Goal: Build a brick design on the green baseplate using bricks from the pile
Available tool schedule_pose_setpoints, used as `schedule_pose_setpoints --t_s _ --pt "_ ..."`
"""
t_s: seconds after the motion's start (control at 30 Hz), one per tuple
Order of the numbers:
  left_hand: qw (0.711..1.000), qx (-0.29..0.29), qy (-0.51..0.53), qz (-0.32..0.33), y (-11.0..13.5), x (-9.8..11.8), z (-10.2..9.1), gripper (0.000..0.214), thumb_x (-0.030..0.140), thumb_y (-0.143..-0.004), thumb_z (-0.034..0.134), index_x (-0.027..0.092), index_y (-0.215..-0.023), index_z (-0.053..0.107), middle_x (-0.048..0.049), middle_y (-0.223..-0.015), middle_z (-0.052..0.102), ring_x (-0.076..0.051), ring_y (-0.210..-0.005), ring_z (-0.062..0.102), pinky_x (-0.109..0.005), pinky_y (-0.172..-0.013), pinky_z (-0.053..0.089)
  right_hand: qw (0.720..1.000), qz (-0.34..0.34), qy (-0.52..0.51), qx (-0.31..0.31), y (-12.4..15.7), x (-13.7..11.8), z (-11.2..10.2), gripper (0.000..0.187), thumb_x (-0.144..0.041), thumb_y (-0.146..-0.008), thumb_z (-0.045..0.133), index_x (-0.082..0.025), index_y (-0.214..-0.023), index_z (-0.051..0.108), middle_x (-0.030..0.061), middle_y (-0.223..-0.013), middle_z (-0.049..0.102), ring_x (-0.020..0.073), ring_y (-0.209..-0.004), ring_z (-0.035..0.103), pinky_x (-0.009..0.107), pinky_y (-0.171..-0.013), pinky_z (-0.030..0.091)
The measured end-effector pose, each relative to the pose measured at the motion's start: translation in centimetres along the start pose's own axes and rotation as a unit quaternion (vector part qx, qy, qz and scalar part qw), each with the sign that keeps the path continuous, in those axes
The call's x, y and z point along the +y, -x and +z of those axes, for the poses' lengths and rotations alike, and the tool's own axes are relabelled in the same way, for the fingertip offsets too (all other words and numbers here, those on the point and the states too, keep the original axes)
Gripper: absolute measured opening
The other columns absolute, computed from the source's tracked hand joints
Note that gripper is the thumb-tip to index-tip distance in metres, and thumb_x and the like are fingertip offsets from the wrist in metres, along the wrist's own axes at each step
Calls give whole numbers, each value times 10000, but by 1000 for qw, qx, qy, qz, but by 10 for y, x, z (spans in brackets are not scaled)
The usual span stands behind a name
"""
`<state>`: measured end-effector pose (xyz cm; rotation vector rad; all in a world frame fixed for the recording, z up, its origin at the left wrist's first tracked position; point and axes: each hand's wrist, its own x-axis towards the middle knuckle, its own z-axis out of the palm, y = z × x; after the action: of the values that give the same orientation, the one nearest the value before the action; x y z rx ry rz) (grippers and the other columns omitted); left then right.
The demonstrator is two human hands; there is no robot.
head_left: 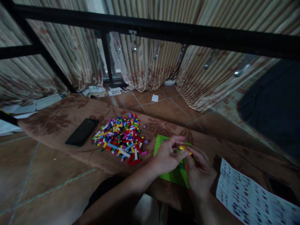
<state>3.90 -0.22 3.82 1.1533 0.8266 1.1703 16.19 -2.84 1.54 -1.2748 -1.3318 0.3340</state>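
A green baseplate [160, 141] lies on a brown flowered cloth [70, 114] in front of me. My left hand [167, 156] and my right hand [199, 170] meet above the plate. Both are closed in a pinch on a small yellow brick piece [184, 147] with a bit of red and green beside it. The hands hide most of the plate's middle. To the left lies a pile of several loose coloured bricks [122, 137].
A black phone [82, 132] lies left of the pile. A printed instruction sheet [248, 193] lies at the right. Beyond the cloth are a tiled floor [164, 107], scattered papers [114, 92], curtains and a black metal frame [164, 31]. A dark object [274, 103] sits at the far right.
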Motion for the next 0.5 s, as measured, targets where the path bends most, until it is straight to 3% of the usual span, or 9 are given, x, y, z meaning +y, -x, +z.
schedule_pose_setpoints --t_s 0.13,0.23,0.37,0.5 --pt "1000 3 -23 -8 1 -5 -2 575 287 -710 760 164 -1234 557 -88 -1112 651 -193 -982 625 -310 -886 500 991 123 -20 44 6 5 5 286 -413 -728 756 -199 -917 747 79 -962 731 241 -880 676 419 -833 538" --pt "997 23 -64 -22 1 -7 -6 346 315 -750 719 180 -1062 657 -52 -1008 694 -176 -897 636 -270 -796 509 973 222 -62 22 8 5 12 370 -443 -673 789 -180 -930 742 88 -965 746 245 -868 690 407 -821 546" --pt "996 60 -16 -62 -5 -6 -14 175 337 -821 615 174 -853 669 -15 -749 688 -148 -717 628 -233 -648 490 965 237 -101 -43 9 0 26 391 -405 -677 786 -181 -991 722 76 -990 746 225 -905 690 381 -852 532" --pt "989 135 2 -52 -7 0 -24 172 340 -839 580 180 -837 645 -6 -715 664 -133 -650 606 -228 -603 473 965 211 -99 -122 10 -5 41 347 -383 -691 766 -182 -970 724 69 -933 748 223 -848 694 356 -775 548"
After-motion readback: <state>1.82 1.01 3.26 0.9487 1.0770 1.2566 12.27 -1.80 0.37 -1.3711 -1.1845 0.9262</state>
